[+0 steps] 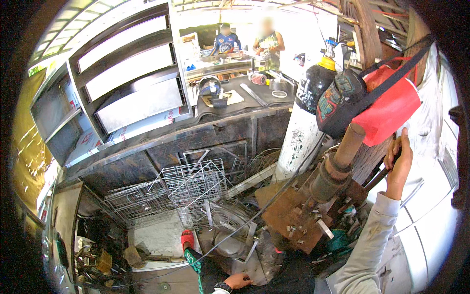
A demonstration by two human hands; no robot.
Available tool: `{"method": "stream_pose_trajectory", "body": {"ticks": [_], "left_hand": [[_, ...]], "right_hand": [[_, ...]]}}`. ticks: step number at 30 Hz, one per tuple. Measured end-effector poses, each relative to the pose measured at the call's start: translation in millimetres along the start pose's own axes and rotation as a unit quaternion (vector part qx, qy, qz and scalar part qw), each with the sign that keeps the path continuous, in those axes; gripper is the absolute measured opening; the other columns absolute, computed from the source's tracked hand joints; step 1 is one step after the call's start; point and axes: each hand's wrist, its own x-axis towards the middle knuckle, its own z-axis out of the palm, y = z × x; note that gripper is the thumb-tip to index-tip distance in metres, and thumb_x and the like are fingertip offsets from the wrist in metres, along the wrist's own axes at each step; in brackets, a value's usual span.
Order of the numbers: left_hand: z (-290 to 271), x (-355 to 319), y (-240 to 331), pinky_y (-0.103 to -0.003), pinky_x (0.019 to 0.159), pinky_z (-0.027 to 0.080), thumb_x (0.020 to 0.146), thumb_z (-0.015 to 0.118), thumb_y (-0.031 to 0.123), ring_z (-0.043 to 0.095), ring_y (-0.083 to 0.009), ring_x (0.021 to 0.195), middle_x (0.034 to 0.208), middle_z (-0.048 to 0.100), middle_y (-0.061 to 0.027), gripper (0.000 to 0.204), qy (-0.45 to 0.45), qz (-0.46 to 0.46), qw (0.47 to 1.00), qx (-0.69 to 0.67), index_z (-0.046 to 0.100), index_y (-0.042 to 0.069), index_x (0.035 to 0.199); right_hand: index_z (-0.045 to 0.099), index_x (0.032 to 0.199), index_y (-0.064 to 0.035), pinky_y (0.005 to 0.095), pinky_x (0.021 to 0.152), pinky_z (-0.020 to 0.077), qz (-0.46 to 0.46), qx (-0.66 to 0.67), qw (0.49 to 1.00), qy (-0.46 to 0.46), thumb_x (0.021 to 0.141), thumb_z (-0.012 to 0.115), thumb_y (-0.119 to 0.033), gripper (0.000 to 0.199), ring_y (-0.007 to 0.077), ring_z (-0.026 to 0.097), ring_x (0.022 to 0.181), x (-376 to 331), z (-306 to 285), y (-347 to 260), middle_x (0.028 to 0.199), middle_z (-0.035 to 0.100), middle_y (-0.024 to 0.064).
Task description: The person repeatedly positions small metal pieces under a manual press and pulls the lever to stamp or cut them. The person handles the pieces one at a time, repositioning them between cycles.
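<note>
My right hand (pixel 400 165), reaching out in a pale sleeve, is at the end of a dark metal lever (pixel 376 180). Its lower fingers curl round the lever's end and one finger points up. The lever joins a rusty machine with a thick upright cylinder (pixel 329 180). Beside it lies a rusty plate (pixel 289 215) with small metal bits on it. Low in the view, my left hand (pixel 238 281), with a dark watch at the wrist, rests on my dark-clothed leg. Its fingers lie loosely stretched, and nothing shows in them.
A white gas cylinder (pixel 296 142) with a black top stands behind the machine. A black bag (pixel 340 100) and a red object (pixel 389 105) hang above. Wire racks (pixel 193 179) lean below a workbench (pixel 220 110). A metal shelf frame (pixel 132 73) stands on it. Two people are farther back.
</note>
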Motion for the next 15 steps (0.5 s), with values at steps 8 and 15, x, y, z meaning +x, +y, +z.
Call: {"method": "stream_pose_trajectory", "body": {"ticks": [8, 15], "left_hand": [[23, 8, -10, -0.044, 0.092, 0.05, 0.093, 0.051, 0.058, 0.065, -0.0375, 0.105, 0.113, 0.069, -0.019, 0.058, 0.017, 0.019, 1.0, -0.004, 0.067, 0.008, 0.117], [17, 10, 6, -0.046, 0.091, 0.05, 0.093, 0.051, 0.059, 0.065, -0.0399, 0.101, 0.111, 0.068, -0.0218, 0.062, 0.01, -0.029, 0.999, 0.011, 0.065, 0.005, 0.118]], "right_hand": [[0.04, 0.063, -0.013, 0.0239, 0.039, 0.0212, -0.144, -0.018, 0.988, 0.057, 0.103, 0.043, -0.031, 0.044, 0.0081, 0.03, 0.039, -72, -24, 31, 0.05, 0.036, -0.0013], [0.038, 0.059, -0.0106, 0.0249, 0.035, 0.0201, -0.159, -0.004, 0.986, 0.052, 0.104, 0.039, -0.027, 0.048, 0.0085, 0.028, 0.038, -66, -5, 14, 0.048, 0.03, -0.0002]]}}
